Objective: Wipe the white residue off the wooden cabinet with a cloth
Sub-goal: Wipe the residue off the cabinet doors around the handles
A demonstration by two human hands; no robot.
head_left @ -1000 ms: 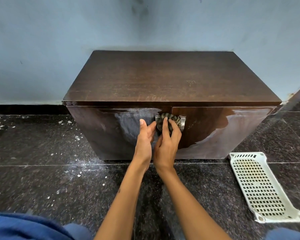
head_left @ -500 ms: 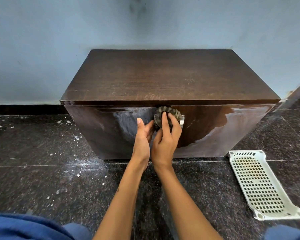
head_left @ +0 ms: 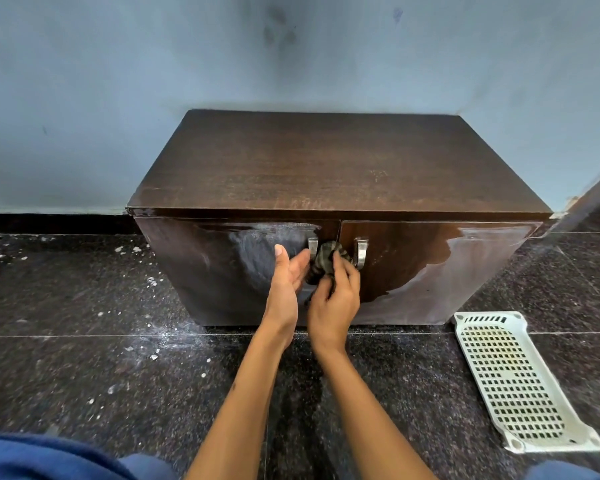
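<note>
A dark wooden cabinet (head_left: 326,168) stands against the blue wall, with two doors and two metal handles (head_left: 361,252) at the middle. White residue (head_left: 257,251) smears the left door. My right hand (head_left: 333,303) grips a bunched striped grey cloth (head_left: 324,261) against the door front, between the handles. My left hand (head_left: 286,282) is beside it, fingers straight, its fingertips touching the cloth's left side near the left handle.
The cabinet sits on dark speckled stone floor (head_left: 84,358) strewn with white flakes on the left. A white perforated plastic tray (head_left: 513,379) lies on the floor at the right. My blue trouser knees (head_left: 49,459) fill the bottom edge.
My right hand has slid the cloth down off the handles, which now show bare. The left hand stays beside it. The camera has tilted, so the cabinet sits lower in view.
</note>
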